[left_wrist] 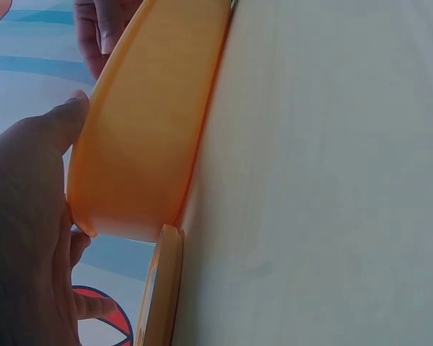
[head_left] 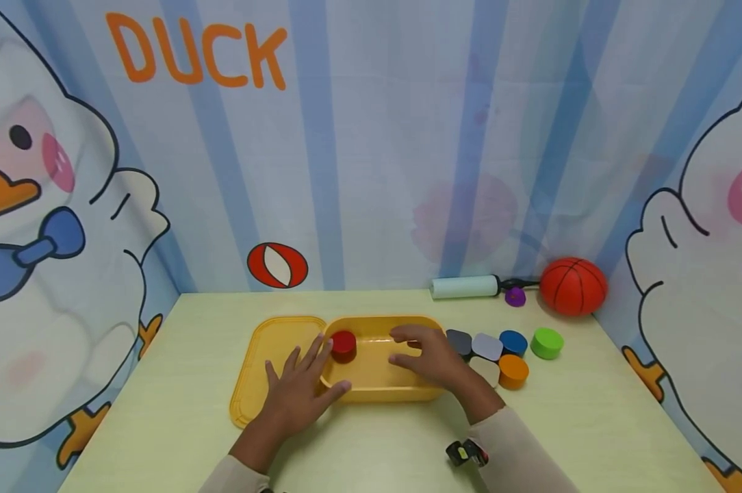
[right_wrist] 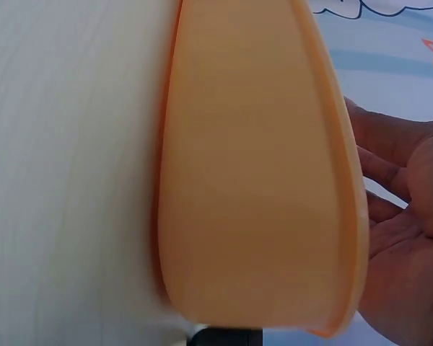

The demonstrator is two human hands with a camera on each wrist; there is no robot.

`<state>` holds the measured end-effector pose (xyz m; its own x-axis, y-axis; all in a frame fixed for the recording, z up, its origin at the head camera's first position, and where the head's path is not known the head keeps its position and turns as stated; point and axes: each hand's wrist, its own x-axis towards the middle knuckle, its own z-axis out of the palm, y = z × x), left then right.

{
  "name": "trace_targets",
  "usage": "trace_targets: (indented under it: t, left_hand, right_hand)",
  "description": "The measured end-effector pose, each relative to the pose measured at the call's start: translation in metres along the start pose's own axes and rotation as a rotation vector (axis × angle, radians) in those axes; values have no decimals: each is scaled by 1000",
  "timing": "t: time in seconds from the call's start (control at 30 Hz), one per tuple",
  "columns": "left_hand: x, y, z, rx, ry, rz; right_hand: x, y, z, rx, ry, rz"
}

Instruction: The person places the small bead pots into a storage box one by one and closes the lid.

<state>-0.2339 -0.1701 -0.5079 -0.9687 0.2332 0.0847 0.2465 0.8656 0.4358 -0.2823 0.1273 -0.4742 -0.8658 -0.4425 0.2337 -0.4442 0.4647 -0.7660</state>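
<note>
A yellow plastic box (head_left: 383, 395) without its cover stands in the middle of the table. Inside, toward its left end, sits a red round block (head_left: 344, 346). My left hand (head_left: 298, 397) is spread at the box's left end, its thumb right at the rim in the left wrist view. Under and beside that hand lies a flat yellow lid (head_left: 266, 352), partly covered by it. Above the box's right half, my right hand (head_left: 431, 357) has its fingers loosely bent, with a gap between thumb and fingers and nothing seen in it.
Right of the box are dark grey (head_left: 459, 342), lilac (head_left: 487, 346), white (head_left: 484, 370), blue (head_left: 513, 342), orange (head_left: 513, 372) and green (head_left: 547, 343) blocks. Behind them lie a pale cylinder (head_left: 465, 287), a small purple thing (head_left: 515, 296) and a toy basketball (head_left: 573, 286) near the curtain.
</note>
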Motion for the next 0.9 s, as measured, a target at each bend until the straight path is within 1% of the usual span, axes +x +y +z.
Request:
trace_targets:
  t: [0.07,0.17,0.3,0.53,0.6,0.9]
  left_hand:
    - [0,0,0,1,4,0]
    - [1,1,1,-1,7,-1]
    - [1,1,2,-1,10,-1]
    - [1,1,2,-15,12,0]
    - [1,1,3,-14,13,2]
    - [-1,1,1,-8,10,-5]
  right_hand:
    - [-4,1,-5,-2,8,-4]
    - [-9,1,-12,-2,23,13]
    - [-16,2,-21,-10,63,25]
    - [-27,12,-36,-136,176,-29]
    - [-30,17,-40,-150,205,-37]
    - [-47,35,-59,-145,278,-4]
